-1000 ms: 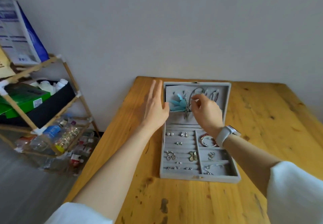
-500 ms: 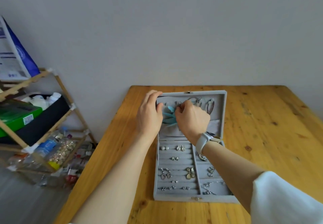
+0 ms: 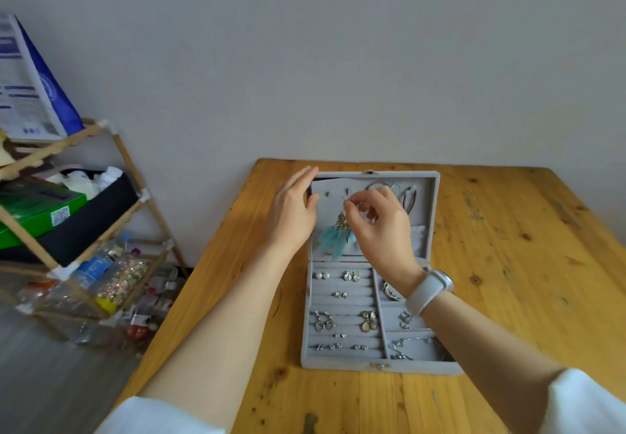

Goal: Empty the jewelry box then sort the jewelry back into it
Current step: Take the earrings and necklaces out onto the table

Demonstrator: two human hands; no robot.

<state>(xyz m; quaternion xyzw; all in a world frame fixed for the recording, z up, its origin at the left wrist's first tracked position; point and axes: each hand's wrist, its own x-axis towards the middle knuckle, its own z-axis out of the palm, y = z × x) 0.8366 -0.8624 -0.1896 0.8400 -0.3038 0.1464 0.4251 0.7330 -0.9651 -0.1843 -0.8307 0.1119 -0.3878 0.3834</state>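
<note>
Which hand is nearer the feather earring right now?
Right. The right hand pinches the feather earring by its hook; the left hand rests on the lid's left edge beside it.

Bare desk (image 3: 508, 264) lies right of the box (image 3: 342, 364), whose raised lid (image 3: 432, 216) stands by the far edge.

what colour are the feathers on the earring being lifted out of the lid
Light blue-teal feathers under a silvery metal top, seen in the head view, pinched by the right hand.
</note>
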